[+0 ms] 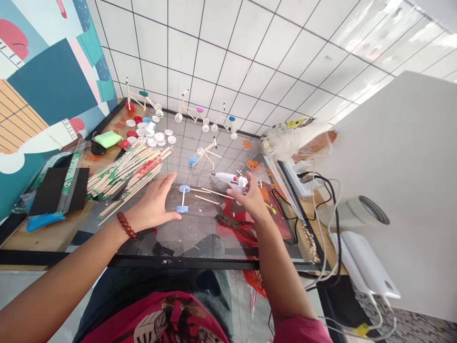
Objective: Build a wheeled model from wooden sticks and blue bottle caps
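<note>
One worktop (200, 245) stands against the tiled wall here, glass-topped and dark-edged. Over it reach two bare hands. The left hand (152, 202), one beaded bracelet (126, 225) at its wrist, has its fingers spread wide with nothing between them, just beside the blue-capped axle. The right hand (253, 200) has its fingers curved around the back of a glue gun; from where I stand I can't tell whether they grip it. One heap of wooden sticks (124, 174), too jumbled to count, lies at the left. I count four stick models: three in a row near the wall, topped with a green cap (143, 94), a pink cap (200, 109) and a dark blue cap (232, 118), and a fourth model (200, 152) nearer the middle. There is one white glue gun (226, 179), and one pair of pliers (237, 226) below it. One axle (183, 198) carries two light-blue caps, between the hands, with at least two loose sticks (207, 200) to its right. Smallest are the heaped bottle caps (152, 136), well over ten, mostly white, some red.
</note>
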{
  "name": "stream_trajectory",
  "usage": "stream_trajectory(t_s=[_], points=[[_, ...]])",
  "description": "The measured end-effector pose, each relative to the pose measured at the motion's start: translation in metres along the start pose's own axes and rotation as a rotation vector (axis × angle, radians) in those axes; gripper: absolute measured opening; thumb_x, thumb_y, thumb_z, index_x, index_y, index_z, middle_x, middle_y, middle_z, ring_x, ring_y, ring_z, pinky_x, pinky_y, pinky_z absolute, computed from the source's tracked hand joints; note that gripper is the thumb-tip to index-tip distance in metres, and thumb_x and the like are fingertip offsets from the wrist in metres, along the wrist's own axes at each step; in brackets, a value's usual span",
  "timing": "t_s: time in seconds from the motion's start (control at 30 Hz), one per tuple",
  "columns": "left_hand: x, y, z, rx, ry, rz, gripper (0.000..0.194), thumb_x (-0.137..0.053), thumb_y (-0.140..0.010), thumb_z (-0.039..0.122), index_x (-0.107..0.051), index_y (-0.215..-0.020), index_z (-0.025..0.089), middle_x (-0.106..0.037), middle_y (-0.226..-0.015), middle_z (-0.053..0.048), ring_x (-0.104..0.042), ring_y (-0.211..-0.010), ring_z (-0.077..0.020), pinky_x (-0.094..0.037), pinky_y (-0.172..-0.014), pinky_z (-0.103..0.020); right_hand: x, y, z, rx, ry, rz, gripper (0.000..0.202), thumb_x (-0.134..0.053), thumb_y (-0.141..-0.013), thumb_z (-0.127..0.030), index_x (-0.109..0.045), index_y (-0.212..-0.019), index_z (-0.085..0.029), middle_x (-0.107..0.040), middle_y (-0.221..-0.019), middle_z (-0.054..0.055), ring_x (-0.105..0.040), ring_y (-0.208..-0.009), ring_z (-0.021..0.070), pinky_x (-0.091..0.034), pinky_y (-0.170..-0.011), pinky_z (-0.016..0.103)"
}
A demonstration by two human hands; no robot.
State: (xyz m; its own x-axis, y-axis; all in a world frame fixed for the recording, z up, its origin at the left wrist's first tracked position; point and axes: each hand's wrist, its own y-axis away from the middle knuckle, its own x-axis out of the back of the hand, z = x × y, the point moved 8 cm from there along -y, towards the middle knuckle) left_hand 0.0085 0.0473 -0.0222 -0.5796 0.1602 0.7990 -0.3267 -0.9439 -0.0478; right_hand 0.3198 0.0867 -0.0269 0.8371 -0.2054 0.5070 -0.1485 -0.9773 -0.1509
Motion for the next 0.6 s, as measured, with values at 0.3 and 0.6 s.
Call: stream_trajectory(t_s=[0.3, 0.6], points=[[0.000, -0.002, 0.000, -0.049, 0.029, -0.001, 0.108, -0.083, -0.069, 0.042, -0.024, -0.157, 0.024, -0.045, -0.155, -0.017, -0.039, -0.145, -0.0372, -0.031, -0.120, -0.055, -0.015, 0.045, -0.080, 0.696, 0.369, -0.081, 0.016, -0.057, -0.096, -0.032, -0.072, -0.097, -0.027, -0.072, -0.090, 0.008, -0.065, -0.087, 0.0239, -0.051, -0.083, 0.041], [0.002, -0.002, -0.002, -0.011, 0.102, -0.007, 0.110, -0.085, -0.065, 0.044, -0.028, -0.156, 0.023, -0.050, -0.151, -0.016, -0.043, -0.142, -0.0369, -0.034, -0.118, -0.053, -0.079, 0.063, -0.082, 0.768, 0.731, -0.359, 0.019, -0.053, -0.095, -0.018, -0.072, -0.092, -0.019, -0.068, -0.088, 0.010, -0.061, -0.081, 0.0235, -0.044, -0.073, 0.037]])
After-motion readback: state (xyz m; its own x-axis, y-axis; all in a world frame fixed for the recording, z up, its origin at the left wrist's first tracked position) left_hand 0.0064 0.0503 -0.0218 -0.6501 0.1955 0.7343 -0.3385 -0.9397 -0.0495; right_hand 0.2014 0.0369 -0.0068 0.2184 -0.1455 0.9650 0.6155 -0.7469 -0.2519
